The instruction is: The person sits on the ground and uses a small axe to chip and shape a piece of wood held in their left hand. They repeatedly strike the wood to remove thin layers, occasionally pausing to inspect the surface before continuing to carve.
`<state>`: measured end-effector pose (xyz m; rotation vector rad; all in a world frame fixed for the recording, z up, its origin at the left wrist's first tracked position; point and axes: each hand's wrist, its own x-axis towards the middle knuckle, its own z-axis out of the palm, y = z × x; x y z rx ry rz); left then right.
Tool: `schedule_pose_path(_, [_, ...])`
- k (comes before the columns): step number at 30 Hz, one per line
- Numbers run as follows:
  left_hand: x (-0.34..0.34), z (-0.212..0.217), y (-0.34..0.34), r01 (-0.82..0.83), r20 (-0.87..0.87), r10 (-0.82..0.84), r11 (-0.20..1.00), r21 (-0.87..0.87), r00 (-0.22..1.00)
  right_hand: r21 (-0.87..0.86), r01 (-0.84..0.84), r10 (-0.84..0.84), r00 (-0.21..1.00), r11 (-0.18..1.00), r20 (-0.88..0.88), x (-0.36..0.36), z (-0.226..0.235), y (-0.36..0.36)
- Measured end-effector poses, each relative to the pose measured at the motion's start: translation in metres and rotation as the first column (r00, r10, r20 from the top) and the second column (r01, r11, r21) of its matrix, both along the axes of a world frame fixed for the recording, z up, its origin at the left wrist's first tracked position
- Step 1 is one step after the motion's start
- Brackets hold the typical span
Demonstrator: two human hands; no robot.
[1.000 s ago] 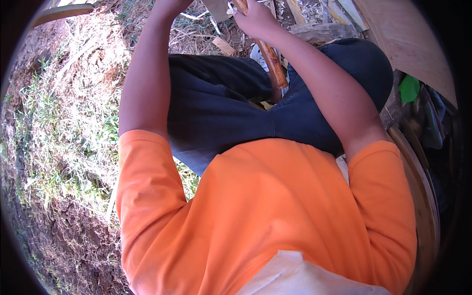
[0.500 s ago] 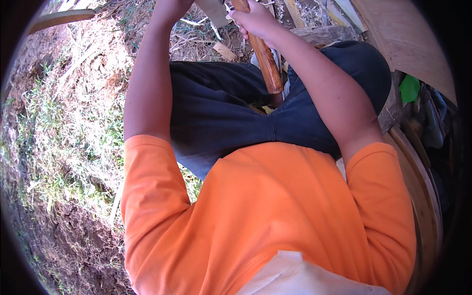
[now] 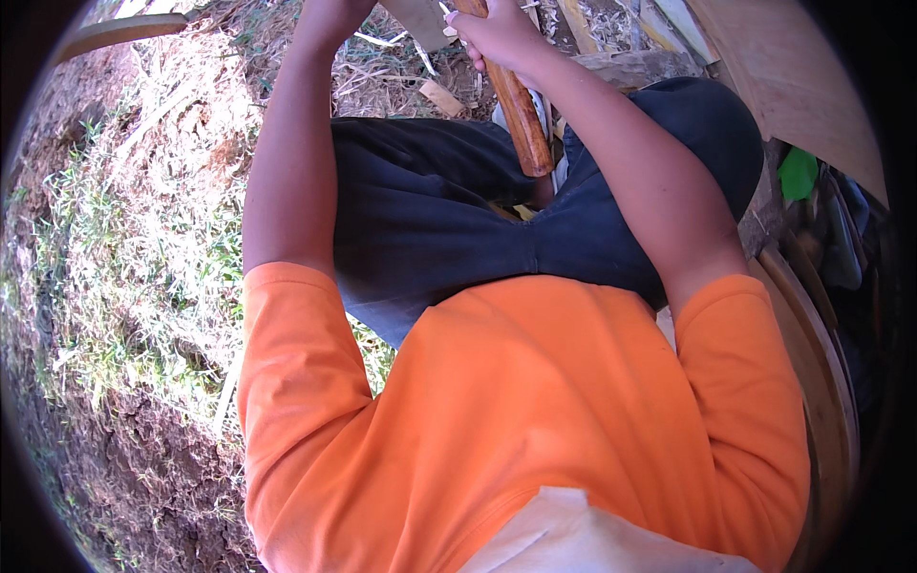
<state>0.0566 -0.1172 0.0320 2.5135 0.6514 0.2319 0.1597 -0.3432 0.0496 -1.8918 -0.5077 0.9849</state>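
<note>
inspector: state of the hands?

assistant: right hand (image 3: pixel 499 38): fingers curled closed around a glossy, reddish-brown, rod-shaped wooden stick (image 3: pixel 521 119). left hand (image 3: pixel 336 10): cut by the upper edge; opening and hold cannot be told.

inspector: stick's position, and the reason?

assistant: it slants from the right hand back toward the orange cloth shirt (image 3: pixel 535 401), near end over the gap in the dark blue cloth trousers (image 3: pixel 430 210); far end out of view. the wrapped grip appears to steady it, as the near end looks unsupported.

inspector: other items?

assistant: a flat, pale greyish panel (image 3: pixel 417 21) between the hands; whether held, undetermined. a small, tan, blocky wood offcut (image 3: pixel 441 97) lies below them, presumably loose scrap.
</note>
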Motion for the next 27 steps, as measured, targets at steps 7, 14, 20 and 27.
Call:
schedule_pose_path(7, [0.000, -0.005, 0.002, 0.015, 0.032, -0.013, 0.997, -0.075, 0.999, -0.036, -0.041, 0.054, 0.866, 0.998, 0.497, -0.006, -0.054, 0.000])
schedule_pose_path(14, [-0.015, -0.005, 0.011, 0.065, 0.078, -0.054, 0.986, -0.151, 0.995, -0.048, 0.004, -0.008, 0.996, 0.999, -0.086, -0.005, 0.022, 0.008])
schedule_pose_path(20, [-0.015, -0.004, 0.018, 0.131, 0.101, -0.117, 0.982, -0.137, 0.988, -0.014, -0.017, 0.021, 0.947, 1.000, 0.321, -0.015, -0.032, 0.012])
schedule_pose_path(27, [-0.020, 0.000, 0.013, 0.117, 0.090, -0.110, 0.990, -0.079, 0.990, 0.041, -0.009, 0.000, 0.975, 0.999, 0.224, -0.004, -0.005, 0.011])
